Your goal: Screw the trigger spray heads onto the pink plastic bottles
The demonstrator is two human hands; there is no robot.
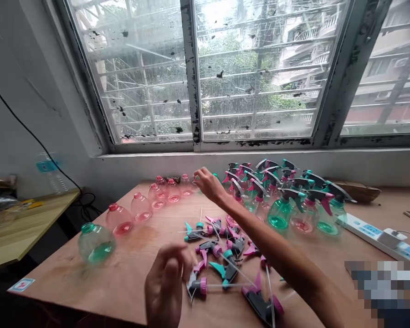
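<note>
Several pink bottles stand far, beside the right hand; near, spray heads lie by the curled left hand (both grips unclear).

barred window | right: white power strip | left: black cable, blue-labelled bottle, side table

We see bottles of smooth, glossy, see-through plastic, spray heads of opaque plastic with a low sheen, and tubes of translucent plastic. We note the table, wood-like, smooth and faintly glossy; the matt wall; smeared glass panes; the frame, rough and chipped; and the smooth plastic power strip.
</note>
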